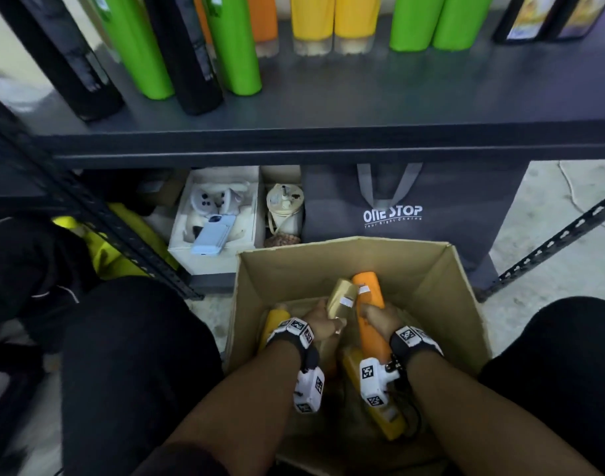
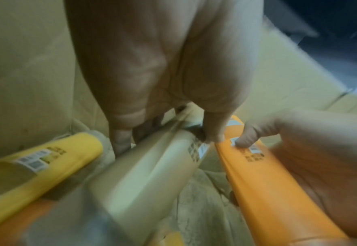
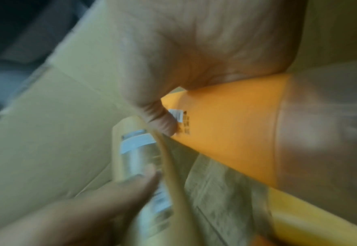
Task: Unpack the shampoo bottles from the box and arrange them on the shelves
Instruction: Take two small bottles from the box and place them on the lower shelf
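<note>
Inside the cardboard box [image 1: 431, 290]: left hand [image 1: 320, 322] grip wrapped around the gold bottle [image 1: 342, 297]; right hand [image 1: 380, 317] grip wrapped around the orange bottle [image 1: 369, 293], just beside it.

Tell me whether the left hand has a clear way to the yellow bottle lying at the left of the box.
Probably not yet: the left hand already grips the gold bottle. The yellow bottle lies uncovered right beside that wrist in the cardboard box, so the path looks free once the hand is emptied.
</note>
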{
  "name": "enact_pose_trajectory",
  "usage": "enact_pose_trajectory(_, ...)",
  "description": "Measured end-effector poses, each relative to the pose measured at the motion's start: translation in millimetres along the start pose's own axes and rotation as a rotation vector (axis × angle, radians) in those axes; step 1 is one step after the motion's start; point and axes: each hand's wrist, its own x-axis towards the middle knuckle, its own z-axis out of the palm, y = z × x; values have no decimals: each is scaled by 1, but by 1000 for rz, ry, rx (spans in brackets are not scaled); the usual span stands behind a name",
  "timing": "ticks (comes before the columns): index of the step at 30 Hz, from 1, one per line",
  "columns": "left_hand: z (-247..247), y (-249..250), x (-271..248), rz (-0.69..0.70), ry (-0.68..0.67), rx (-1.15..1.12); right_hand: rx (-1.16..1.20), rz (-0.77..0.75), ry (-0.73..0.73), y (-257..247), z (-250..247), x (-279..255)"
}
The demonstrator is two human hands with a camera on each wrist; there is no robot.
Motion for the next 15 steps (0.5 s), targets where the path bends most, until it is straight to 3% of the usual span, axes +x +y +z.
enact_pose_trajectory(5, -15, 9, -25, -38, 109, -85, -10, -57, -40, -9, -9, -23)
enact_pose_trajectory(15, -15, 16, -57, 113, 239, -406, 340, -314, -44, -15, -5, -54)
